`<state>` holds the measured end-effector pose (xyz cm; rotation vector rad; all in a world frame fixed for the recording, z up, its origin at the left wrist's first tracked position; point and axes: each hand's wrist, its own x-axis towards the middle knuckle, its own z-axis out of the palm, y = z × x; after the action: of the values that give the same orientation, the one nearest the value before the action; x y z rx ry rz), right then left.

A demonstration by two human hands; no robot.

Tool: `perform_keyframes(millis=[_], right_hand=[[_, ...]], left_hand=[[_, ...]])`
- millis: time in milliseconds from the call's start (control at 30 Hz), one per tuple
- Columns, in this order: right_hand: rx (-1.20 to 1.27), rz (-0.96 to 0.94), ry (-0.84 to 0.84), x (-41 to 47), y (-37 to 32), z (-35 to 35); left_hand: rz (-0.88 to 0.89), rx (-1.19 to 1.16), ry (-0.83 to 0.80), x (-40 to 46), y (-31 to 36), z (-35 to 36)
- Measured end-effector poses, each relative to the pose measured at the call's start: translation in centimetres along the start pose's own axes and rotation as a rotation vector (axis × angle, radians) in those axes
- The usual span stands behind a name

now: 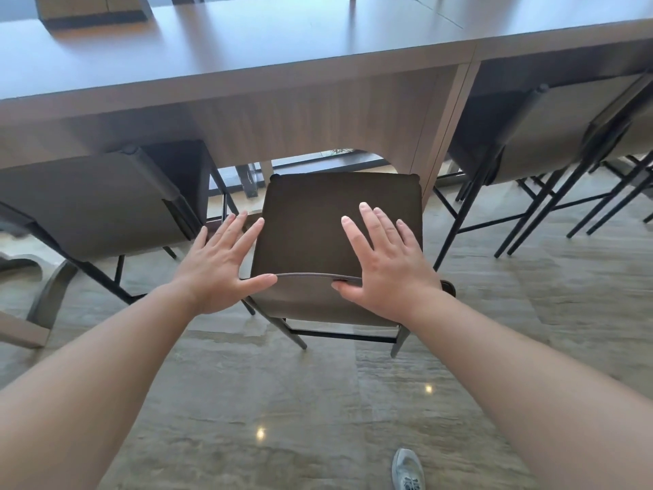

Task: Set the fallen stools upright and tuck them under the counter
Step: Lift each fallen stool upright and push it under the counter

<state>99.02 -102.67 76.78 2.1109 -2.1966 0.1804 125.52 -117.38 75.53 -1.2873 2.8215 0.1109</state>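
A dark brown stool (pixel 318 221) stands upright in front of the wooden counter (pixel 247 65), its seat just short of the counter's edge. My left hand (pixel 222 263) is spread open at the stool's left side, thumb touching the top of the low backrest. Over the seat's right half my right hand (pixel 385 259) lies open with straight fingers, its thumb on the backrest rim. Both forearms reach forward from the bottom corners.
A stool (pixel 99 203) is tucked under the counter at the left, and two more (pixel 551 136) at the right beyond the counter's wooden support panel (pixel 441 136). A box (pixel 92 8) sits on the counter top. My shoe (pixel 408 470) shows on the stone floor.
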Motion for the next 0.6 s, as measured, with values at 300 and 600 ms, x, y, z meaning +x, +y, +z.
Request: perform_keyframes(millis=[300, 600], right_hand=[[-0.045, -0.055, -0.039, -1.9, -3.7, -0.4], [-0.065, -0.165, -0.032, -1.5, -5.6, -0.6]], left_hand=[[0.007, 0.005, -0.006, -4.0, -1.6, 0.5], [-0.088, -0.001, -0.049, -7.5, -2.6, 1.7]])
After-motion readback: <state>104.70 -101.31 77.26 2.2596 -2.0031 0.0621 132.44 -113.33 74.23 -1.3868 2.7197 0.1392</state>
